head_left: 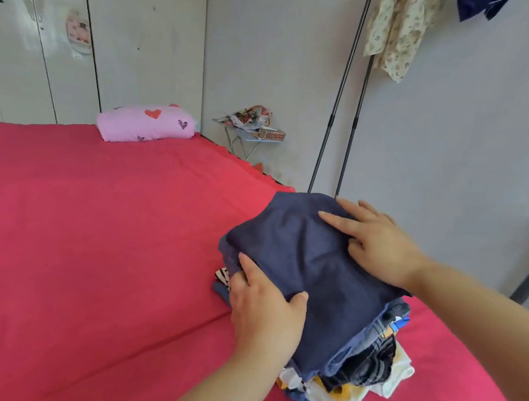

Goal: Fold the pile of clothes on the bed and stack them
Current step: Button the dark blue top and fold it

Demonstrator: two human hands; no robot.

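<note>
Navy folded garment (309,260), layered stack (367,366), red sheet (94,250)

A home bedroom: a red-sheeted bed (96,234), heart-print pillow (145,124) and wardrobe doors (48,41).

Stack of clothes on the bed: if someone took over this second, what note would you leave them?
Left hand grips the near edge of the navy garment, thumb on top.
Right hand rests flat on it, fingers straight.
The navy garment lies folded atop the stack of folded clothes on the red bed.
Remaining: probably just squaring that top piece.
</note>
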